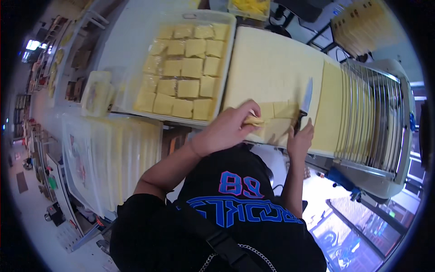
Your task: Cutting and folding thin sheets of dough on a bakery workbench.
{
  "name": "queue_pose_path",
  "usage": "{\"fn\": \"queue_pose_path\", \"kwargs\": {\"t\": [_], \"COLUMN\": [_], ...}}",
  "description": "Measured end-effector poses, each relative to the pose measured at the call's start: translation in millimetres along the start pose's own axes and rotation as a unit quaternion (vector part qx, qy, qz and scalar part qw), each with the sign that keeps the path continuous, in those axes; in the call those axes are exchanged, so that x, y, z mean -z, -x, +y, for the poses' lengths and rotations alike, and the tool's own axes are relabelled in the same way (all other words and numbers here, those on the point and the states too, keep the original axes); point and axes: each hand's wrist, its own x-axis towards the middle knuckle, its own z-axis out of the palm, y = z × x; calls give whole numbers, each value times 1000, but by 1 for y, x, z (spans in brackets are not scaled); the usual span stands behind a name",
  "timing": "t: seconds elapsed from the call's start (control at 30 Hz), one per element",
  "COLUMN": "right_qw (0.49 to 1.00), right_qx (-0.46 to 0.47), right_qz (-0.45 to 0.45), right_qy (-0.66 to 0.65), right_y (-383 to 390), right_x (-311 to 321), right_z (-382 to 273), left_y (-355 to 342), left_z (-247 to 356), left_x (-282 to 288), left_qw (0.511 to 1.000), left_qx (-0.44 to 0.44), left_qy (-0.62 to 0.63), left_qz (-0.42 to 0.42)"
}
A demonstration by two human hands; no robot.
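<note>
My left hand (231, 126) is closed on a small piece of pale yellow dough (253, 121), pinched between thumb and fingers at the near edge of a cream-coloured belt (267, 59). My right hand (300, 139) grips a knife (307, 97) by its black handle, the blade pointing away from me. Between the hands, flat cut dough squares (282, 109) lie on the belt. Right of the knife, a wide dough sheet (331, 95) runs toward a machine. Left of the belt, a white plastic tray (232, 45) holds rows of dough squares (192, 68) with clear film among them.
A metal bar guard (362, 113) covers the machine's belt end on the right. Stacked translucent trays (106, 158) stand at the lower left. A small pale container (97, 93) sits left of the tray. At the far edge is a bin of yellow pieces (249, 7).
</note>
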Motion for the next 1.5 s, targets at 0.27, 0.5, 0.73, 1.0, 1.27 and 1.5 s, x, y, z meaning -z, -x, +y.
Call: {"fn": "queue_pose_path", "kwargs": {"t": [0.27, 0.5, 0.73, 1.0, 1.27, 1.5], "right_qw": [986, 979, 888, 687, 927, 937], "right_qx": [152, 192, 121, 180, 274, 328], "right_qz": [-29, -60, -402, -401, -247, -119], "right_qy": [59, 40, -186, -579, -63, 15], "right_y": [-15, -31, -78, -94, -93, -81], "right_x": [-72, -74, -16, 46, -17, -45], "right_z": [-54, -57, -77, -139, -26, 4], "left_y": [-106, -188, -126, -22, 48, 66], "left_z": [-54, -146, -32, -22, -55, -48], "left_x": [191, 212, 105, 44, 107, 94], "left_qw": [959, 926, 942, 982, 913, 884], "left_qx": [-6, -7, -82, 97, 46, 35], "left_qy": [-9, -223, -114, 41, 10, 40], "left_qz": [283, 303, 304, 155, 405, 465]}}
